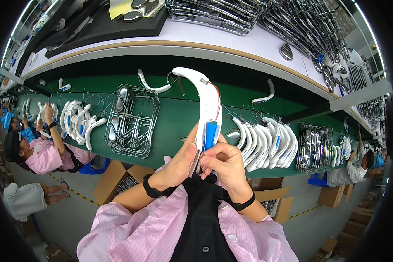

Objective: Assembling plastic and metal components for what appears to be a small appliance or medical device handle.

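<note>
Nearest, the left hand (177, 168) has its grip closed around the lower end of a curved white shell (208, 98), thumb in front; the right hand (228, 166) has thumb and forefinger close together at the bottom of the blue battery (211, 134), and I cannot tell whether they are pinching it or something hidden there. The shell is raised between the hands, in front of the chest, its upper end curving to the left. The battery lies against the shell's lower part, with a thin red wire (217, 91) running above it. The step in hand looks like seating or adjusting the battery; I judge that it calls for a steady left hold, careful right fingertips and slack in the wire. I can read no label or writing on either piece. Beyond, on the green desk (174, 120), a row of white shells (263, 146) lies to the right, with more white pieces (80, 124) on the left beside a metal rack (137, 124). Past these, a pale shelf (266, 46) carries shiny wire racks (218, 13). Co-workers sit farther along, one in pink (46, 155) to the left and another in pale grey (343, 175) to the right.
</note>
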### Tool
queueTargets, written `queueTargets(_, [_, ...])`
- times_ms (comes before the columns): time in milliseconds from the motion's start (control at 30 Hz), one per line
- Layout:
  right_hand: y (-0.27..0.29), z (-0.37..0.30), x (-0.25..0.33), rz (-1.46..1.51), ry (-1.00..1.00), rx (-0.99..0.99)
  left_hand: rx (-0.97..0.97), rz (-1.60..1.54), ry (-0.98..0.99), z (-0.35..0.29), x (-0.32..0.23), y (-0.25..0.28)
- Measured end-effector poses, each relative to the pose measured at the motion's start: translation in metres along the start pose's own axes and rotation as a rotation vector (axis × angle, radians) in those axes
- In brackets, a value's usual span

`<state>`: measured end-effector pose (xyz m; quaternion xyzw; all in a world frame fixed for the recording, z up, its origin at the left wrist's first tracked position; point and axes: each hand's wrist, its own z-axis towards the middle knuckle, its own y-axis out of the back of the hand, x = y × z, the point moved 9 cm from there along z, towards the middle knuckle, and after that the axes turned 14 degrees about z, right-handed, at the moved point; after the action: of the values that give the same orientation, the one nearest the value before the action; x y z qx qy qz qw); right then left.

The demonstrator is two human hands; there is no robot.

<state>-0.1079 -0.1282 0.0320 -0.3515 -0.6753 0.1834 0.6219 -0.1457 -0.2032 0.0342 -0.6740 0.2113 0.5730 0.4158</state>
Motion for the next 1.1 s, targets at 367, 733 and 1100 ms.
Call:
queueTargets(367, [0.059, 0.055, -0.023, -0.032, 0.17, -0.158, -0.069, -0.002, 0.059, 0.053, 0.062, 0.037])
queueTargets(733, [0.183, 0.177, -0.086, -0.563, -0.191, -0.001, -0.136, 1.283, 0.055, 0.098, 0.107, 0.211])
queueTargets(1100, [0.222, 0.17, -0.125, -1.535, 0.084, 0.189, 0.105, 2.06, 0.284, 0.176, 0.193, 0.419])
